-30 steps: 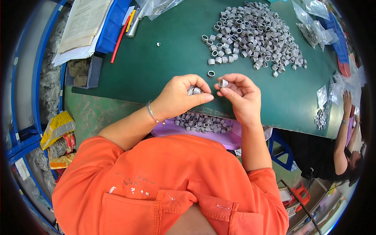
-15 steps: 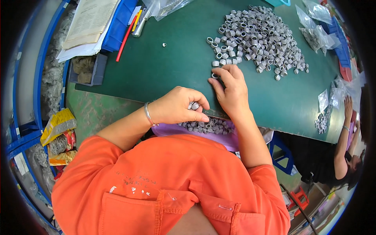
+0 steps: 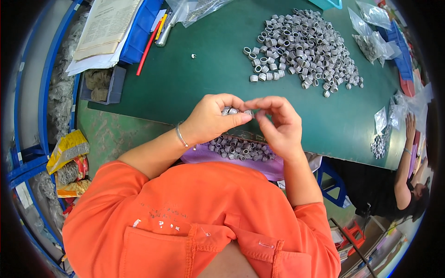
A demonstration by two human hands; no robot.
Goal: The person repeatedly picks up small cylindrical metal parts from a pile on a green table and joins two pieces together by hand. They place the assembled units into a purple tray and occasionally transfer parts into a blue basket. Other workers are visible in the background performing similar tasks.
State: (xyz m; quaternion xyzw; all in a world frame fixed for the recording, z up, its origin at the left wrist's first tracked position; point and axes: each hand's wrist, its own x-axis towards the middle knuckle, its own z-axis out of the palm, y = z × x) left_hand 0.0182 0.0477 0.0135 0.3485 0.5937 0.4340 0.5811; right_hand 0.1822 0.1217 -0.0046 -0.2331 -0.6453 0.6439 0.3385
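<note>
My left hand (image 3: 214, 116) is curled around several small grey metal rings (image 3: 229, 110) above the table's near edge. Fingertips of my right hand (image 3: 280, 123) meet those of the left and pinch a single metal ring (image 3: 249, 113) between the two hands. Below them, at my lap, a purple basket (image 3: 194, 156) holds many loose rings (image 3: 241, 149). A large heap of the same short, ribbed rings (image 3: 310, 46) lies farther off on the green table (image 3: 185, 88), with a few strays at its near left side.
Left on the table are papers (image 3: 104, 32), a blue bin (image 3: 141, 34), a red pen (image 3: 147, 53) and a grey box (image 3: 111, 85). Plastic bags (image 3: 373, 44) of parts lie at right. A co-worker's arm (image 3: 408, 153) reaches onto the table's right end.
My right hand has drawn back from near the heap with a ring and come to my left hand. My left hand has risen slightly, its fingertips now meeting the right's.
</note>
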